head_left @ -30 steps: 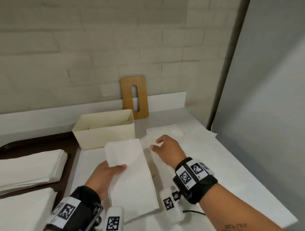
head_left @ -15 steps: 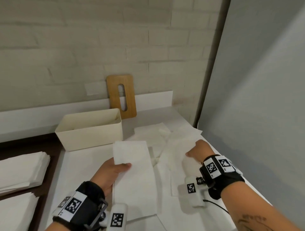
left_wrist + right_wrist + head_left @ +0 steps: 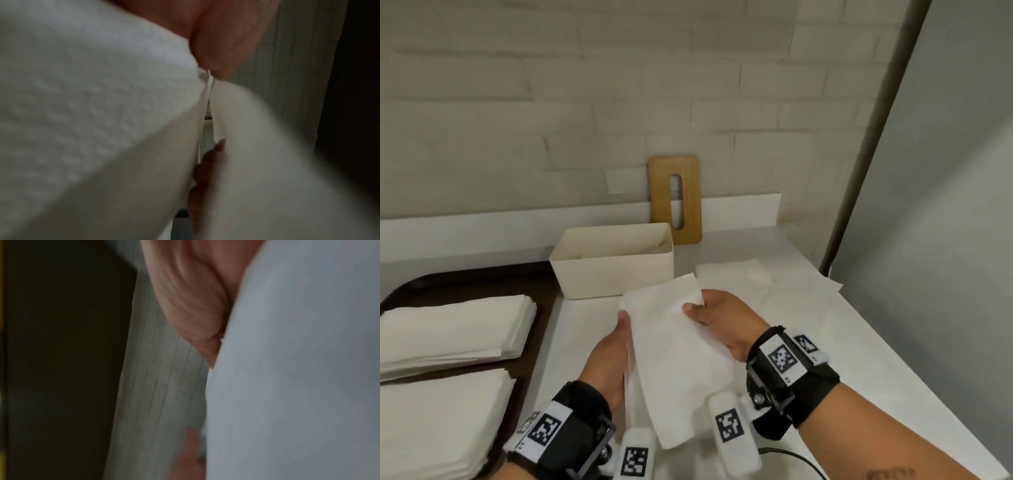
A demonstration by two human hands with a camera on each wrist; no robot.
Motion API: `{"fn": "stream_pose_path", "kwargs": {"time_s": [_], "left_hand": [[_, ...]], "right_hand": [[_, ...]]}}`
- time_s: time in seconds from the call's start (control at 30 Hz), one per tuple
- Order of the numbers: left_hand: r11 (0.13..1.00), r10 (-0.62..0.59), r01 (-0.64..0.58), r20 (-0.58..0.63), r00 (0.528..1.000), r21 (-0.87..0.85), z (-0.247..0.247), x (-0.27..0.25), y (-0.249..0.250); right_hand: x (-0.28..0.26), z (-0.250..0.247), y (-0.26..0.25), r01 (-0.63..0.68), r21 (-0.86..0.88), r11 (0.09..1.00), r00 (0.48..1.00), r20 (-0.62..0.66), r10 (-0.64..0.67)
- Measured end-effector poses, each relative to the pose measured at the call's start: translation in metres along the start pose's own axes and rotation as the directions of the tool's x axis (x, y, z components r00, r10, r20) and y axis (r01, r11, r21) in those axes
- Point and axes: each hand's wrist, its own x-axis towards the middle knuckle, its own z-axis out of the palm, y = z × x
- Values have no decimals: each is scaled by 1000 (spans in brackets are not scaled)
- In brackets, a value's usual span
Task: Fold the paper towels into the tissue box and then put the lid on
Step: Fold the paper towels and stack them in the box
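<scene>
A folded white paper towel [image 3: 671, 356] is held above the white table between both hands. My left hand [image 3: 616, 346] grips its left edge, thumb on top. My right hand [image 3: 709, 315] pinches its right edge near the far corner. The wrist views show the paper towel [image 3: 92, 121] and the paper towel [image 3: 298, 369] up close against each thumb. The cream tissue box [image 3: 613, 263] stands open just beyond the towel, with some paper low inside. Its wooden lid [image 3: 676, 200], with a slot, leans upright against the wall behind the box.
Two stacks of white paper towels [image 3: 452, 329] lie on a dark tray [image 3: 541, 284] at the left. More loose towels [image 3: 750, 277] lie flat on the table to the right of the box. A grey panel [image 3: 945, 240] bounds the right side.
My right hand has come back from the loose sheets at the right and taken hold of the towel's right edge. The towel now sits lifted between both hands.
</scene>
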Motion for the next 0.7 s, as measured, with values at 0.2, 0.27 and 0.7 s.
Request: {"fn": "stream_pose_path", "kwargs": {"time_s": [0.2, 0.27, 0.7], "left_hand": [[998, 42, -43, 30, 999, 47, -11, -7, -6], [993, 68, -68, 1, 998, 92, -15, -9, -6], [989, 48, -47, -8, 999, 138, -26, -5, -18]], "right_hand": [[2, 22, 16, 53, -468, 882, 991, -82, -103], [-4, 10, 19, 67, -610, 790, 984, -90, -153], [-26, -52, 41, -104, -845, 525, 991, -41, 131]]}}
